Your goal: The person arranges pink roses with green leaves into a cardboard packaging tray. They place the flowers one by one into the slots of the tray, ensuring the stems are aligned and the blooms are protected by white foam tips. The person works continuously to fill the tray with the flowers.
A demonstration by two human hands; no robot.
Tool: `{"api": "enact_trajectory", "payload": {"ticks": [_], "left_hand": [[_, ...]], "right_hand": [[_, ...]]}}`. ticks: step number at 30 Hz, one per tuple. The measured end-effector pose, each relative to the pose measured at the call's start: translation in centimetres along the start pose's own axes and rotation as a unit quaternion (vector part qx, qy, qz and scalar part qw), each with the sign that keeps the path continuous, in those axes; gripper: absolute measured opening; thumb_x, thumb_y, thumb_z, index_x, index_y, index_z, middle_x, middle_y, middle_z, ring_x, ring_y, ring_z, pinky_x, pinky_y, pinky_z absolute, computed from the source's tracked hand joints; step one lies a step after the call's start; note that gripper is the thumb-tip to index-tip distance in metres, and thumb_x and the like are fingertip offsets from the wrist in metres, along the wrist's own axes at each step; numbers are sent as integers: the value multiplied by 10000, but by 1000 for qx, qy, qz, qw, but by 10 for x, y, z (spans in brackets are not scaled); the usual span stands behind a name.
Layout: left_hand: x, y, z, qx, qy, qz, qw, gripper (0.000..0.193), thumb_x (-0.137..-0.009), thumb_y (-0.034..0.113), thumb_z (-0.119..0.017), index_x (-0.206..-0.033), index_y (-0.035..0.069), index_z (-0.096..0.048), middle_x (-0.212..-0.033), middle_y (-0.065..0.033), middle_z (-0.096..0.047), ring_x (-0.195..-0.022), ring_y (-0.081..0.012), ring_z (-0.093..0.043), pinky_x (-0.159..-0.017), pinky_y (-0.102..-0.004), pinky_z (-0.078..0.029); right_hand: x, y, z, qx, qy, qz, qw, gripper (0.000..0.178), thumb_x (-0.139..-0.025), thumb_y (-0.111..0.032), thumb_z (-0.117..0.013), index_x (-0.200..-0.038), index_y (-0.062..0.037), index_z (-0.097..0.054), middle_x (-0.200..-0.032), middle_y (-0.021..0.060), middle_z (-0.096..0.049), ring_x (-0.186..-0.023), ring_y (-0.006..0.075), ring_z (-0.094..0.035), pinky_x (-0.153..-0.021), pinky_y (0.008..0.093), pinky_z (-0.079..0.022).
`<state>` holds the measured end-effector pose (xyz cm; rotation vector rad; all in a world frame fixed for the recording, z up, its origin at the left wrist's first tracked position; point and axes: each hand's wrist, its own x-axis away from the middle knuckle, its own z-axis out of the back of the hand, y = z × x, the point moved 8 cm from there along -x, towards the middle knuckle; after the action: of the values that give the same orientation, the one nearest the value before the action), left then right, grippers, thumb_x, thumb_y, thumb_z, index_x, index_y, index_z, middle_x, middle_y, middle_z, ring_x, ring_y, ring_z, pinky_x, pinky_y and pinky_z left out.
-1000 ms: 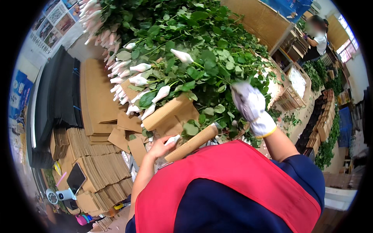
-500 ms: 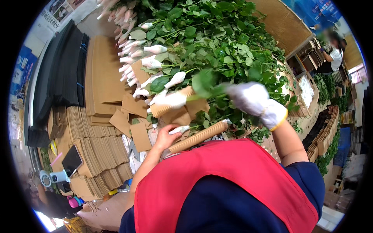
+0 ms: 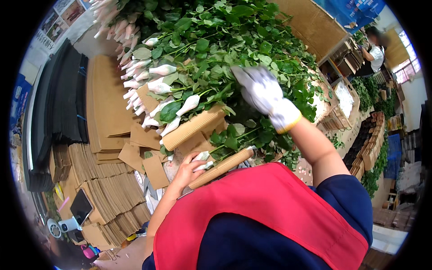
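From my remote post I have the left hand (image 3: 183, 173), bare, just left of and below the centre of the frame. Its grip is narrow, the fingers closed about a pair of pale flower buds in white mesh sleeves (image 3: 202, 156), with green stems (image 3: 218, 149) running off to the right. Just below them, along the upper edge of a red apron (image 3: 270, 198), I see a tan tube of ribbed corrugated cardboard (image 3: 222, 168), lying aslant.

My right hand (image 3: 261, 91), in a white knitted glove with a yellow cuff edge, is right of centre in the upper half, against a large heap of green leafy stems (image 3: 252, 42). Its fingers reach toward the upper left but are blurred, so I cannot tell whether that grip holds anything.

Between the hands and the upper left lies a curved sheet of tan corrugated cardboard (image 3: 193, 128); next to it, a row of other white-sleeved buds (image 3: 163, 69) points left from the heap. At the left of the frame I have tall black sheets (image 3: 67, 99) and, lower down, stacked brown cardboard pieces (image 3: 114, 198). A person in a white top (image 3: 376, 57) stands at the upper right.
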<state>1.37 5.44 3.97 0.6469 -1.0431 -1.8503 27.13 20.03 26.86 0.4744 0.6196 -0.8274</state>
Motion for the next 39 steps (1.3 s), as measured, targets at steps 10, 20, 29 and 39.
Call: {"api": "enact_trajectory", "payload": {"ticks": [10, 20, 29, 39], "left_hand": [[-2, 6, 2, -42, -61, 37, 997, 712, -809, 164, -786, -1449, 91, -483, -1514, -168, -434, -1306, -397, -447, -1121, -440, -366], [2, 4, 4, -19, -36, -2, 999, 594, -819, 203, -795, -1350, 74, -563, -1370, -136, -565, -1291, -317, -497, -1080, -404, -345], [-6, 2, 7, -38, -39, 30, 998, 594, -760, 207, -808, -1300, 86, -590, -1329, -127, -578, -1243, -345, -505, -1070, -416, -412], [2, -3, 3, -79, -3, 28, 996, 604, -748, 253, -833, -1285, 120, -590, -1406, -136, -492, -1269, -375, -474, -1073, -448, -423]], "right_hand": [[-145, 73, 0, -49, 83, 42, 995, 323, -807, -145, -695, -1128, -176, -670, -951, 138, -699, -876, 348, -675, -822, 412, -545], [-149, 116, -21, -131, -275, -74, 950, 608, -837, -352, -728, -1390, -171, -553, -1197, 145, -702, -1044, 306, -695, -908, 370, -552], [-173, 89, 9, 106, 68, -95, 987, 334, -905, -251, -642, -1211, -116, -624, -931, 177, -702, -828, 362, -687, -727, 462, -561], [-62, -8, -40, -109, -169, 10, 979, 295, -835, -126, -626, -1130, -126, -639, -913, 180, -718, -793, 358, -703, -668, 470, -555]]}}
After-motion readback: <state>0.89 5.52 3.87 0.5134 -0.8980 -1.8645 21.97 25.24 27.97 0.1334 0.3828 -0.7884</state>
